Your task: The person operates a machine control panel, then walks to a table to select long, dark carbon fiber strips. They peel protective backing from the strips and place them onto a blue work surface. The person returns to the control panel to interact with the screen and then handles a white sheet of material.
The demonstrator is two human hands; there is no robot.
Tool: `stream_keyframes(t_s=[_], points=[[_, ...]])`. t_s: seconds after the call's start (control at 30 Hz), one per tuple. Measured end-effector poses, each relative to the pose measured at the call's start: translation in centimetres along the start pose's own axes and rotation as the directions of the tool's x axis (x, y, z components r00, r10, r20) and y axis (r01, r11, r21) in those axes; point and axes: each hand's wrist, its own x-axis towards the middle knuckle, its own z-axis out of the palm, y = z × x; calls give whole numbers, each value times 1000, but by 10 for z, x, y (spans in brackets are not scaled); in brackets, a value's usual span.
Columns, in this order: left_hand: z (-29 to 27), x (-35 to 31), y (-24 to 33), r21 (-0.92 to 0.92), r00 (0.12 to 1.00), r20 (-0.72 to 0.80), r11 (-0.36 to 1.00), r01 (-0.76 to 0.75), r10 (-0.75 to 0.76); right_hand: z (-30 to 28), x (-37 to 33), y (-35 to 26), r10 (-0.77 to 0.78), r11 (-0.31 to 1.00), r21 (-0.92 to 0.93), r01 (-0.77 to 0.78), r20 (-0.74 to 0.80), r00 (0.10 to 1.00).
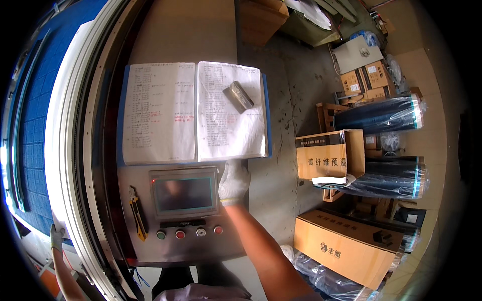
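A blue-backed folder lies open on the steel console, its white pages covered in writing with a few red lines. My right hand, in a pale knitted glove, is at the folder's lower edge. Its fingers look closed on that edge, though their tips are partly hidden. A grey oblong block weighs on the right-hand page. Left of my hand is a dark touch screen. A yellow-and-black utility knife lies beside the screen. My left hand does not show.
Below the screen sit several push buttons. Leftward runs a long white machine beam, with a blue bed beyond. Another gloved hand, apparently a co-worker's, touches the bed's end. Cardboard boxes and plastic-wrapped rolls stand right.
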Motion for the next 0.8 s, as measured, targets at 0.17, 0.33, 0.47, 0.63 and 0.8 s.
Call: stream_keyframes(t_s=[0.17, 0.33, 0.47, 0.63, 0.8], points=[[6, -10, 18, -61, 999, -17, 998, 32, -33, -1, 1, 0, 4, 1000, -4, -4, 9, 1000], [10, -8, 21, 1, 999, -36, 1000, -4, 4, 1, -1, 1, -13, 1000, -5, 13, -41, 999], [-3, -1, 5, -11, 999, -34, 1000, -5, 5, 0, 1, 0, -9, 1000, 14, 10, -13, 1000], [4, -3, 11, -25, 999, -16, 999, -46, 45, 0, 0, 1, -3, 1000, 14, 3, 5, 1000], [5, -5, 13, -81, 1000, 4, 997, 8, -8, -3, 1, -1, -9, 1000, -9, 9, 7, 1000]])
